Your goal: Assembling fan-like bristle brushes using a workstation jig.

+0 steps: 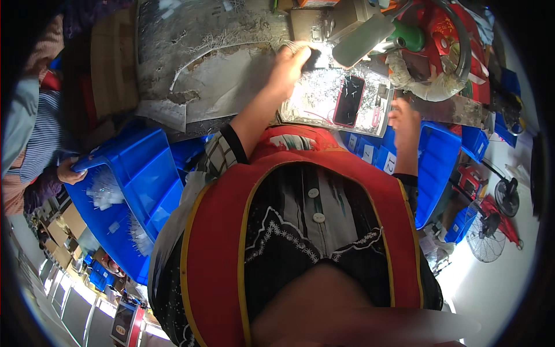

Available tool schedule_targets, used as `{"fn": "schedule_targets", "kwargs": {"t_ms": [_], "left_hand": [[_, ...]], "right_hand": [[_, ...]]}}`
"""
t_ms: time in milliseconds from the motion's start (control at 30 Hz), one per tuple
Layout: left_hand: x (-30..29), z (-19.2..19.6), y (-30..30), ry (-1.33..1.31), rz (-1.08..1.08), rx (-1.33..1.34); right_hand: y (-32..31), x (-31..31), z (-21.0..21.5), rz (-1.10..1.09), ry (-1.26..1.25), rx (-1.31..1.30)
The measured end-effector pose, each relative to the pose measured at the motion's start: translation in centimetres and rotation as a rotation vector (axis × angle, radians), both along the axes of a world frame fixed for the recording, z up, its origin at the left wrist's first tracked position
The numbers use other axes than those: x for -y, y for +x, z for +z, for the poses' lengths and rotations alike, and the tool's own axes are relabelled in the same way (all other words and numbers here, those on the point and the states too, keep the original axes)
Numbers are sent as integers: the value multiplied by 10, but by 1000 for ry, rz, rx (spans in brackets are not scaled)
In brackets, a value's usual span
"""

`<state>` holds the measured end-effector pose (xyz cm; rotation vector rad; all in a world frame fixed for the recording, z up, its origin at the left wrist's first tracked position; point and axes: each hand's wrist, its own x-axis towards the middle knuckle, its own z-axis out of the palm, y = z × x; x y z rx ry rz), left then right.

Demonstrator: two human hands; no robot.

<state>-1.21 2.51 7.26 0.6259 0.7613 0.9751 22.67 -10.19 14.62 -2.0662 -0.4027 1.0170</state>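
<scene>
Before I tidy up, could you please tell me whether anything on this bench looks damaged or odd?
Yes: left of the left hand, the worktop looks torn, with a ragged-edged pale patch and tiny scraps strewn near it.

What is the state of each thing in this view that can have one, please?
Black phone with red edge, lying flat, screen dark.
Grey oblong lamp head, switched on.
Blue plastic bin at left, open, white bristly bundles inside, another person's hand on its rim.
Round wire-cage fan, running or still: cannot tell.
Left hand, fingers bent; grip unclear.
Right hand, fingers curled beside the brightly lit flat work surface.
</scene>
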Motion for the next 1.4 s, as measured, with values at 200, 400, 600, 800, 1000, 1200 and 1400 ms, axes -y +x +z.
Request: {"fn": "schedule_targets", "kwargs": {"t_ms": [200, 400, 600, 800, 1000, 1200, 1400], "left_hand": [[-19, -29, 5, -198, 47, 174], [-21, -42, 5, -280, 81, 89], [-32, -36, 11, -331, 96, -11], [-39, -39, 17, -349, 121, -23], [-42, -46, 13, -321, 79, -23], [-46, -54, 12, -307, 34, 35], [-46, -53, 12, -335, 41, -4]], "right_hand": [[34, -12, 23, 64, 238, 406], [33, -43, 29, 40, 576, 342], [64, -52, -5, 45, 738, 27], [74, -56, -10, 122, 774, -23], [62, -71, 38, 88, 496, -74], [65, -81, 61, 64, 446, -9], [66, -84, 64, 91, 440, 9]]}}
